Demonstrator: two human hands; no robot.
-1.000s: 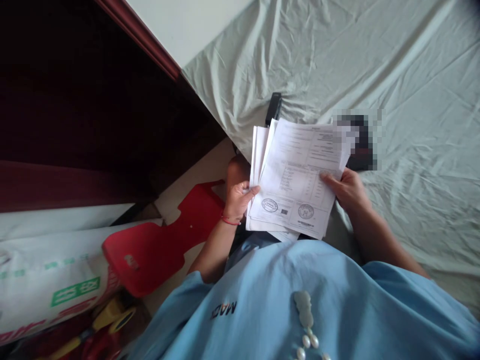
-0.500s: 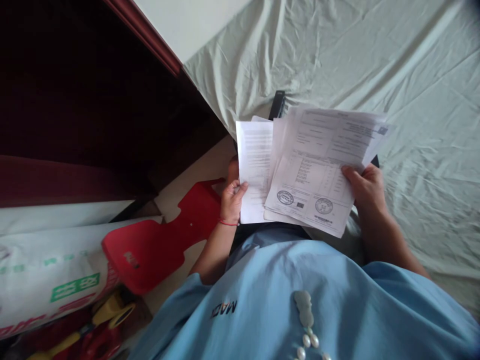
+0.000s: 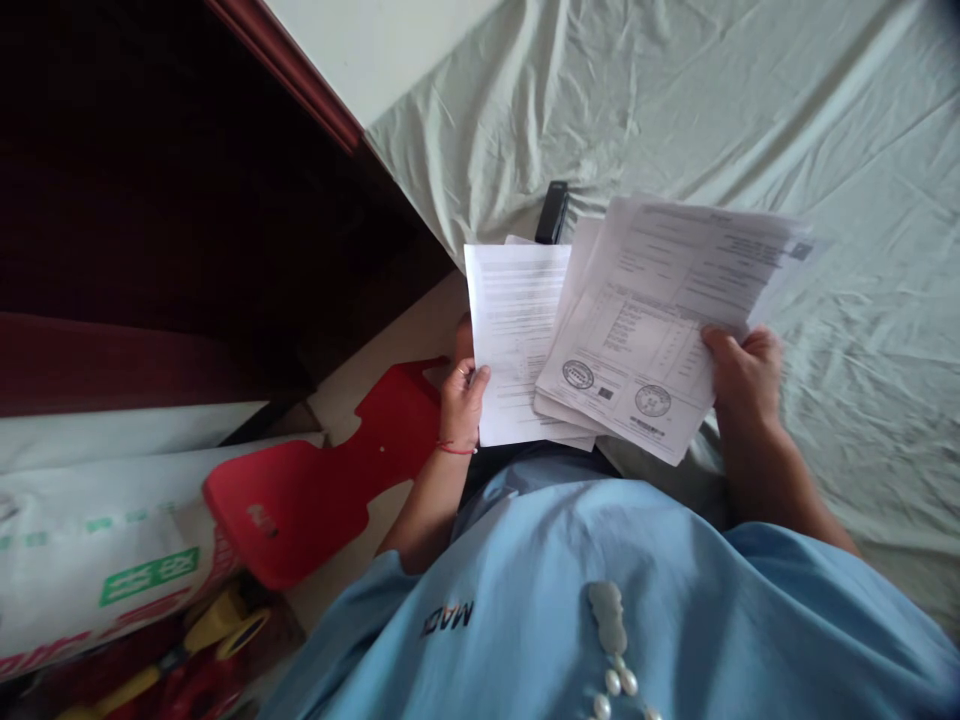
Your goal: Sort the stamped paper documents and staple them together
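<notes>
My left hand (image 3: 463, 402) pinches the left edge of some printed sheets (image 3: 517, 350), thumb on top and fingers hidden beneath. To the right, a fanned stack of printed papers (image 3: 637, 330) is gripped at its right edge by my right hand (image 3: 746, 375), its thumb pressed on the front. Two round stamps and a barcode show along the bottom of the top page. The stack's left side overlaps the sheets in my left hand. Behind the papers, a black object (image 3: 553, 212) lies on the pale bedsheet, partly covered.
A wrinkled pale green sheet (image 3: 840, 150) spreads across the right side. On the left stand dark wooden furniture (image 3: 225, 200), a red plastic piece (image 3: 322, 490), a white printed sack (image 3: 90, 540) and a yellow-handled tool (image 3: 217, 620).
My right hand has moved right with its stack, drawing it away from the left sheets, more of which now shows. My left hand has barely moved.
</notes>
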